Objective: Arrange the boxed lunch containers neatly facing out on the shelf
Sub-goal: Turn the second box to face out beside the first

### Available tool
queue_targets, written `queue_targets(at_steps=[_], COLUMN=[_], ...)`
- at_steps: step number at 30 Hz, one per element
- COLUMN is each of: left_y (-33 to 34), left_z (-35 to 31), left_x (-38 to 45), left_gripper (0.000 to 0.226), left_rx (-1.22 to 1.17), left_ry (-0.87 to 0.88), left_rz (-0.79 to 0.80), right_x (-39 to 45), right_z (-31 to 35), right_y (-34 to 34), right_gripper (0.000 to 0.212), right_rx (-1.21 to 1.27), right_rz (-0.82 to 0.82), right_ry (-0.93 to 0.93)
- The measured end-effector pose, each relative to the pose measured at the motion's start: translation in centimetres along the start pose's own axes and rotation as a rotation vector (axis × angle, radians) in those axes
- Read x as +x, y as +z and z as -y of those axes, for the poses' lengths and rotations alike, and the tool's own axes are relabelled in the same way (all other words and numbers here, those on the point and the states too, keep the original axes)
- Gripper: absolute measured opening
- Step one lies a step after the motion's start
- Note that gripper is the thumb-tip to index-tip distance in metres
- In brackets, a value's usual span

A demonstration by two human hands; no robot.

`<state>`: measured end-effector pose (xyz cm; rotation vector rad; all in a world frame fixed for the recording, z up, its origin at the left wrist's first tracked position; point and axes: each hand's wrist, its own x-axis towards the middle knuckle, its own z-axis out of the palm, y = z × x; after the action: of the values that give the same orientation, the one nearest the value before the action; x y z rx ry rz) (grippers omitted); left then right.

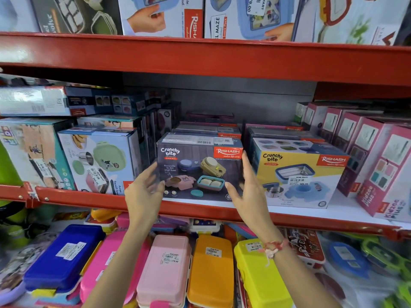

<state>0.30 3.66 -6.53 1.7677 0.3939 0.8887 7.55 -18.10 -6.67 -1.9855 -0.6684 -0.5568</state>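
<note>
A dark Crunchy Bite lunch box carton stands on the middle red shelf, its front facing out. My left hand is at the carton's lower left corner, fingers spread and touching its side. My right hand lies against the carton's right edge, thumb on the front face, fingers apart. Right beside it stands a yellow Crunchy Bite carton, also facing out. More flat cartons are stacked behind the dark one.
A pale blue carton with a green lunch box picture and a teal one stand to the left. Pink Kidzee Plus cartons line the right. Loose plastic lunch boxes fill the shelf below. Blue cartons sit on the shelf above.
</note>
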Motion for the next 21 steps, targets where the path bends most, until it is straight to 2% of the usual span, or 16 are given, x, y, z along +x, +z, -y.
queue_targets(at_steps=[4, 6, 11, 14, 17, 21], left_y=[0.7, 1.5, 5.2, 8.0, 10.5, 12.7], left_z=[-2.6, -4.9, -9.0, -9.4, -9.1, -9.2], left_x=[-1.8, -2.8, -4.7, -6.0, -7.8, -9.6], left_gripper=[0.036, 0.029, 0.016, 0.015, 0.025, 0.043], left_rx=[0.011, -0.038, -0.151, -0.099, -0.049, -0.070], left_ry=[0.216, 0.277, 0.256, 0.204, 0.154, 0.024], left_rz=[-0.213, -0.229, 0.064, 0.242, 0.374, 0.433], right_x=[-0.9, -0.9, -0.2, -0.8, -1.8, -2.5], right_z=[1.7, 2.4, 1.7, -0.8, -3.6, -6.9], right_y=[-2.3, -4.1, -8.6, -10.1, -10.7, -11.8], right_gripper=[0.067, 0.054, 0.033, 0.029, 0.029, 0.036], right_rx=[0.024, 0.050, -0.007, 0.004, 0.045, 0.050], right_rz=[-0.052, -0.136, -0.385, -0.499, -0.571, -0.725], right_ry=[-0.105, -0.164, -0.183, -0.110, -0.014, 0.158])
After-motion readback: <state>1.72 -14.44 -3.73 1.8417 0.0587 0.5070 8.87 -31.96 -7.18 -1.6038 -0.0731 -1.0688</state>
